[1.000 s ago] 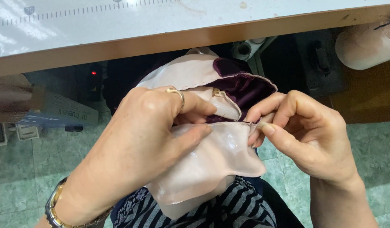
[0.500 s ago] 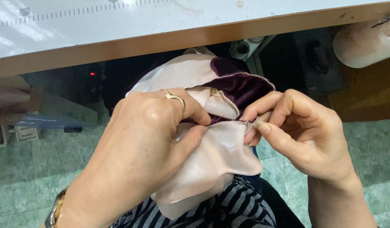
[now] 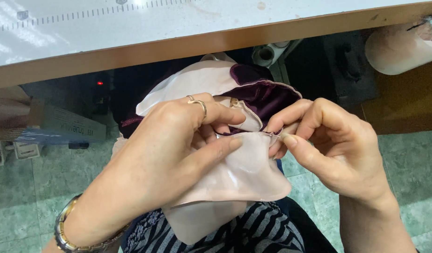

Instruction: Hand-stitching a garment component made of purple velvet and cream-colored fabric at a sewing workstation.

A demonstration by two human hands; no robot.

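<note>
Your left hand (image 3: 174,154) and right hand (image 3: 333,145) are both closed in pinches on the pale pink fabric (image 3: 234,173) over your lap, probably light, limp and slippery, so grip its seamed edge.

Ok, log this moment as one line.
left hand: grips pink fabric | right hand: pinches its edge | purple velvet: behind

We see pale pink cloth (image 3: 239,173) joined to dark purple velvet (image 3: 267,96). Our lap wears black-and-grey stripes (image 3: 253,232). The table (image 3: 178,28) is white with a brown wooden edge; the floor (image 3: 29,187) is mottled green tile. The ring (image 3: 199,104) is gold.
</note>
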